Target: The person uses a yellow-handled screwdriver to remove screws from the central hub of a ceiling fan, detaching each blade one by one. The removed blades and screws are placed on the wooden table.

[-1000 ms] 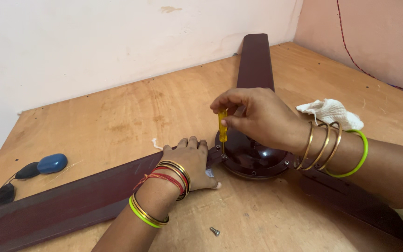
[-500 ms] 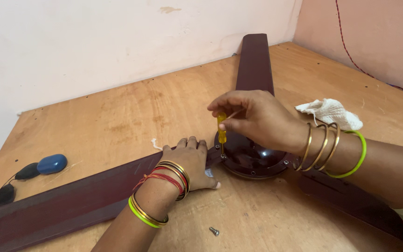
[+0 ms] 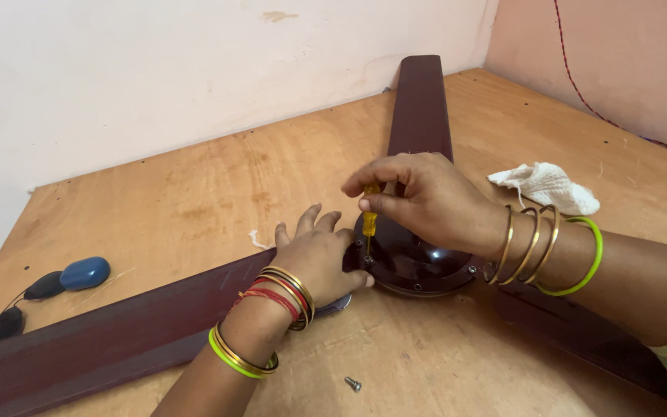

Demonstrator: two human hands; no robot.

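Left of the fan hub (image 3: pixel 418 262), the left hand (image 3: pixel 314 259) lies spread, pressing the blade root. At the hub's left rim, the right hand (image 3: pixel 426 197) pinches an upright yellow screwdriver (image 3: pixel 369 220), tip down directly below its fingers.

A crumpled white cloth (image 3: pixel 547 186) lies on the wooden desk (image 3: pixel 194 193) at the right. A loose screw (image 3: pixel 353 383) sits near the front edge. At the left lie a blue oval object (image 3: pixel 85 272) and two black ones (image 3: pixel 21 305), joined by a thin cord.
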